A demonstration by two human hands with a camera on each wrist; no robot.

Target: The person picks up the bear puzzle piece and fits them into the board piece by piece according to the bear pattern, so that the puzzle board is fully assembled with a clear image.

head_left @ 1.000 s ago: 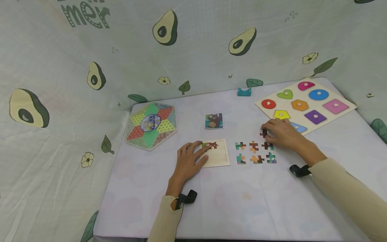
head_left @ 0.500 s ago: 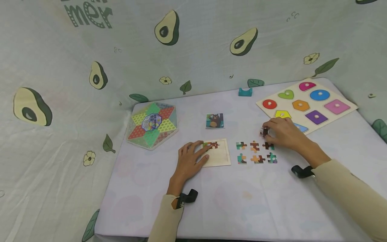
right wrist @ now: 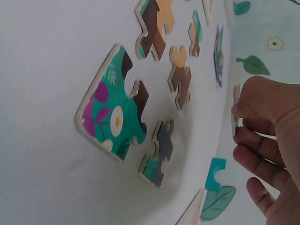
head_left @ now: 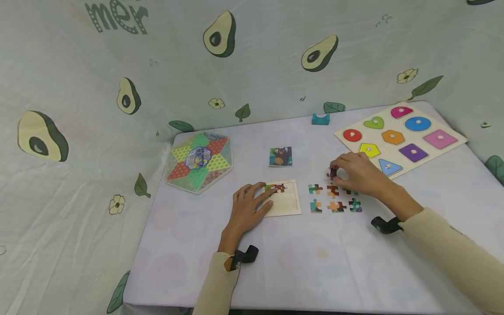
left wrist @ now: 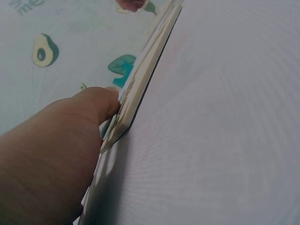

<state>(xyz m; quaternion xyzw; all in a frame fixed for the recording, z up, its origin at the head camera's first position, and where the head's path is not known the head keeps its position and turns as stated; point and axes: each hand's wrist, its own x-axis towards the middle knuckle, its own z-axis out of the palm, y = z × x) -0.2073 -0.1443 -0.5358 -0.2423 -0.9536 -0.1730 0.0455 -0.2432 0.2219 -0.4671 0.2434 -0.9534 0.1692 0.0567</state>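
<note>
My left hand (head_left: 247, 209) lies over the left side of a shallow wooden puzzle tray (head_left: 289, 206), its fingers on the frame. Along the tray's top edge sit a few fitted jigsaw pieces (head_left: 280, 188), partly covered by those fingers. Between thumb and fingers, my right hand (head_left: 360, 173) pinches a dark brown jigsaw piece (head_left: 333, 173), raised off the table; the right wrist view shows this held piece edge-on. Below it, several loose pieces lie in two rows, among them a teal corner piece with a flower (right wrist: 110, 108). The right hand partly hides the upper right one.
Behind the tray lies a small bear picture card (head_left: 281, 156). A hexagonal star-patterned game box (head_left: 198, 162) is at the left. A shape board with knobs (head_left: 401, 140) occupies the back right, and a teal notched block (head_left: 320, 119) stands at the back edge.
My right hand has lifted the brown jigsaw piece and carried it a little to the left, uncovering the blue triangle on the shape board. The left hand stays on the tray.
</note>
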